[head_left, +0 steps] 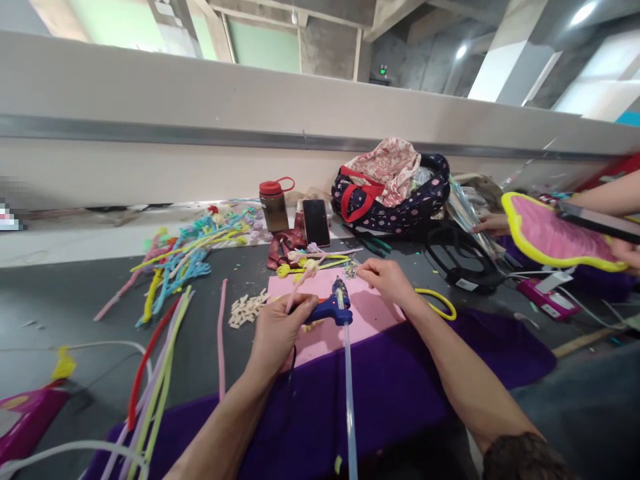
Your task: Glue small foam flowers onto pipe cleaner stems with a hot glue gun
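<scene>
My left hand (280, 327) is closed round the handle of a blue hot glue gun (330, 310). A long clear glue stick (349, 393) sticks out of its back toward me. Along the same hand runs a pale pink pipe-cleaner stem (300, 283) with a small bloom at its top, seemingly held too. My right hand (387, 279) has thumb and fingers pinched together beside a little pile of small shiny bits (349, 269); what is between the fingertips is too small to make out. Under both hands lies a pink sheet (377, 313).
Pale short pieces (247, 309) lie left of the sheet, with pipe-cleaner flowers (187, 250) beyond. A bottle (274, 207), a phone (317, 222) and a patterned bag (395, 190) stand at the back. At right, another person's hands (493, 225) are near a pink-and-yellow fuzzy piece (550, 233).
</scene>
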